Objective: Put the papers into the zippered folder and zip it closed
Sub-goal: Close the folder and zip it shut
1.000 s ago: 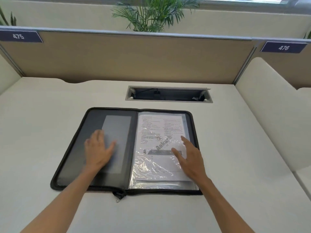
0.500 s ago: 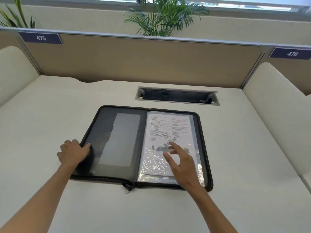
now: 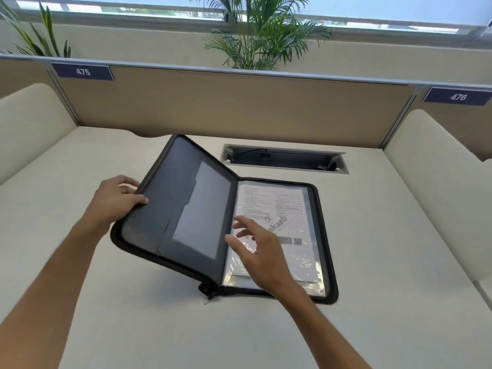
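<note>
A black zippered folder [image 3: 326, 235] lies on the white desk, its right half flat and its left cover [image 3: 175, 209] raised at a slant. My left hand [image 3: 117, 201] grips the cover's outer left edge. Printed papers [image 3: 282, 209] inside a clear plastic sleeve rest in the right half. My right hand [image 3: 262, 251] hovers over or lightly rests on the papers, fingers spread, holding nothing. The zipper pull [image 3: 206, 299] hangs at the near end of the spine, and the zip is undone.
A rectangular cable slot [image 3: 285, 158] is cut into the desk just behind the folder. Beige partition panels [image 3: 239, 107] close the back, with cream side dividers [image 3: 439, 182] left and right. Number plates 475 and 476 and potted palms sit above.
My left hand slid from the inside of the left cover to its outer edge, took hold of it and lifted it off the desk. My right hand stayed over the papers.
</note>
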The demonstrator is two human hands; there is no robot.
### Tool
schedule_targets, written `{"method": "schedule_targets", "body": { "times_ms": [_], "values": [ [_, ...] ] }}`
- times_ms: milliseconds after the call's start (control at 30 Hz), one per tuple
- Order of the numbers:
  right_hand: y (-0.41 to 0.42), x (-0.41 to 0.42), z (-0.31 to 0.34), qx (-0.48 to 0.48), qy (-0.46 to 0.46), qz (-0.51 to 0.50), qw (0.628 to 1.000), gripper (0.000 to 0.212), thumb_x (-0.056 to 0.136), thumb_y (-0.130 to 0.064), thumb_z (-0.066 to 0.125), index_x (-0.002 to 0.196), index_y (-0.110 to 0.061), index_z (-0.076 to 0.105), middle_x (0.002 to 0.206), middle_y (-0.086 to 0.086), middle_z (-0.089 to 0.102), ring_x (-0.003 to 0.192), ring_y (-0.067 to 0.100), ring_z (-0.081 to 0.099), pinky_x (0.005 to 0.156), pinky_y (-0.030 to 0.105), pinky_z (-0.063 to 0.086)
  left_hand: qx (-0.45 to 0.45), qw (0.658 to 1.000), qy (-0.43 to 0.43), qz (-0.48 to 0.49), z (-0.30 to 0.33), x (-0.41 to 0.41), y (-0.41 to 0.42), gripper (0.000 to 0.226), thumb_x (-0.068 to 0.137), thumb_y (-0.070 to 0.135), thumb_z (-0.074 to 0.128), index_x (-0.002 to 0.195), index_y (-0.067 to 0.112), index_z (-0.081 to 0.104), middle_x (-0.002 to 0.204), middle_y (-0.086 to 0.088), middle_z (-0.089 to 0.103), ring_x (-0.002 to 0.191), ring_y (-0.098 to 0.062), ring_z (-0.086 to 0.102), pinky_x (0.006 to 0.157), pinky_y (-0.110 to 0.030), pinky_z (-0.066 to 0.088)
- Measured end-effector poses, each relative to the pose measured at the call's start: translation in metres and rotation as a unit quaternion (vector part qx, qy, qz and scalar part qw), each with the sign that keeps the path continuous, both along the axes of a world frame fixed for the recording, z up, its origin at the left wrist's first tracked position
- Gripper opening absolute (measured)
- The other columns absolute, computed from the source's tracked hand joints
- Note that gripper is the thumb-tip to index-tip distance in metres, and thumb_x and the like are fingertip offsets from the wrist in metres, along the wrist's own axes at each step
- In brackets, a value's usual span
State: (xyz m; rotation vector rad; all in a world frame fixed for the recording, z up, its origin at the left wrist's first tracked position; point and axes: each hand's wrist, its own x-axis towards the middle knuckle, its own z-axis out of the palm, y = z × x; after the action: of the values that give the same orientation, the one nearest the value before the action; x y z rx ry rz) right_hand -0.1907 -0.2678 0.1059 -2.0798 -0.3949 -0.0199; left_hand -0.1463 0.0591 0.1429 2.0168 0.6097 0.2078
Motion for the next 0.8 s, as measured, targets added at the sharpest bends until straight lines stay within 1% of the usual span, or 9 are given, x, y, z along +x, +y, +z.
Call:
{"method": "schedule_targets", "body": {
  "times_ms": [67,267,367,433,533,600,667,733,800],
  "values": [
    [0.004,-0.001,0.008,0.006,-0.008,0.012,1.0,0.048,0.088,-0.054,0.057,0.13,-0.033,0.055,0.111,-0.019,0.066,0.099,-0.002,0.062,0.087,0.025,0.054,-0.013,0.999,-0.035,-0.03,0.019,-0.005,-0.018,0.028,0.071,0.005,0.078,0.09,0.023,0.066,0.085,-0.008,0.072,0.073,-0.023,0.067,0.065,-0.033,0.053],
    [0.013,-0.004,0.034,0.02,-0.038,0.029,0.999,0.051,0.086,-0.061,0.053,0.131,-0.038,0.05,0.113,-0.022,0.064,0.099,-0.005,0.06,0.079,0.009,0.044,-0.029,0.991,-0.113,-0.067,0.047,-0.016,-0.08,0.028,0.076,0.015,0.076,0.102,0.024,0.069,0.091,0.001,0.071,0.082,-0.016,0.066,0.065,-0.027,0.05],
    [0.012,-0.006,0.045,0.024,-0.044,0.038,0.998,0.057,0.086,-0.065,0.05,0.137,-0.04,0.044,0.118,-0.024,0.061,0.101,-0.005,0.06,0.083,0.018,0.05,-0.072,0.983,-0.138,-0.099,0.053,-0.02,-0.108,0.015,0.083,0.021,0.071,0.097,0.027,0.07,0.09,0.003,0.072,0.083,-0.013,0.068,0.062,-0.02,0.051],
    [0.008,-0.008,0.051,0.034,-0.043,0.036,0.998,0.064,0.085,-0.069,0.046,0.141,-0.039,0.04,0.12,-0.025,0.059,0.103,-0.005,0.06,0.087,0.026,0.052,-0.075,0.978,-0.144,-0.131,0.053,-0.023,-0.128,0.009,0.088,0.028,0.066,0.096,0.029,0.07,0.088,0.007,0.073,0.083,-0.01,0.069,0.061,-0.017,0.052],
    [-0.003,-0.013,0.06,0.069,-0.043,0.016,0.997,0.069,0.085,-0.073,0.041,0.144,-0.038,0.038,0.122,-0.021,0.062,0.103,-0.006,0.061,0.089,0.029,0.054,-0.062,0.971,-0.142,-0.183,0.048,-0.028,-0.158,0.027,0.094,0.041,0.055,0.107,0.022,0.068,0.097,0.003,0.073,0.089,-0.014,0.069,0.072,-0.025,0.055],
    [-0.012,-0.017,0.063,0.093,-0.04,-0.003,0.995,0.067,0.085,-0.073,0.042,0.142,-0.038,0.04,0.114,-0.027,0.064,0.102,-0.007,0.062,0.089,0.032,0.056,-0.073,0.965,-0.136,-0.212,0.043,-0.031,-0.174,0.038,0.096,0.047,0.046,0.106,0.019,0.069,0.096,0.003,0.074,0.089,-0.012,0.07,0.074,-0.025,0.056],
    [-0.024,-0.02,0.064,0.104,-0.037,-0.021,0.994,0.06,0.086,-0.066,0.05,0.14,-0.038,0.044,0.106,-0.032,0.063,0.1,-0.006,0.064,0.086,0.034,0.057,-0.089,0.96,-0.121,-0.235,0.035,-0.035,-0.186,0.042,0.096,0.048,0.042,0.103,0.019,0.071,0.096,0.002,0.074,0.089,-0.011,0.07,0.076,-0.027,0.056],
    [-0.036,-0.022,0.062,0.106,-0.036,-0.037,0.993,0.058,0.086,-0.056,0.058,0.139,-0.034,0.047,0.106,-0.03,0.065,0.099,-0.005,0.065,0.081,0.03,0.059,-0.088,0.956,-0.111,-0.257,0.024,-0.038,-0.196,0.041,0.094,0.05,0.043,0.1,0.021,0.072,0.095,0.004,0.074,0.088,-0.01,0.07,0.077,-0.029,0.055],
    [-0.05,-0.023,0.057,0.106,-0.032,-0.051,0.993,0.056,0.088,-0.047,0.064,0.139,-0.03,0.049,0.105,-0.033,0.062,0.097,-0.008,0.065,0.077,0.02,0.058,-0.083,0.953,-0.1,-0.273,0.012,-0.041,-0.204,0.038,0.093,0.05,0.045,0.099,0.023,0.072,0.094,0.006,0.075,0.087,-0.009,0.07,0.078,-0.031,0.055]
  ]
}}
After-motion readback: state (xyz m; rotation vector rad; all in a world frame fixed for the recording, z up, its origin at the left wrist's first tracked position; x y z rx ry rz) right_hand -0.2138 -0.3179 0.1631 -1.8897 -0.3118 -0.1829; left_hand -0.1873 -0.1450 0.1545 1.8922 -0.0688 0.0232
